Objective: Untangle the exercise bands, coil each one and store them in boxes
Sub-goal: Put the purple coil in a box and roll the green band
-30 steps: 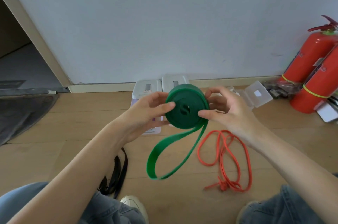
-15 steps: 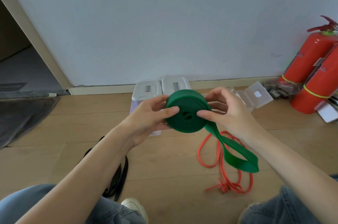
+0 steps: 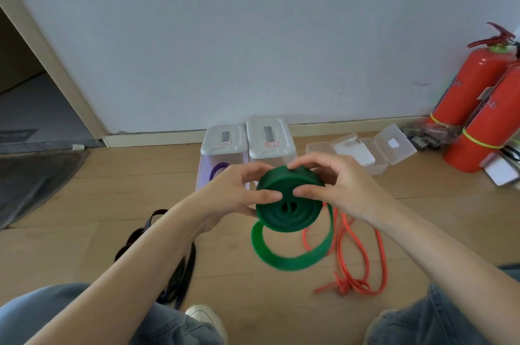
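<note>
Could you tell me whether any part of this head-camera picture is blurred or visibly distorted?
In the head view, the hanging tail of the wide green rubber exercise band is smeared by motion, while its coil, gripped by the left hand and right hand, stays sharp; the beige door frame leans from wide-angle distortion.

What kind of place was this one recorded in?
Probably an indoor room, at a doorway: wooden floor, plain wall with skirting, two fire extinguishers in the corner. Home or workplace, unclear.
</note>
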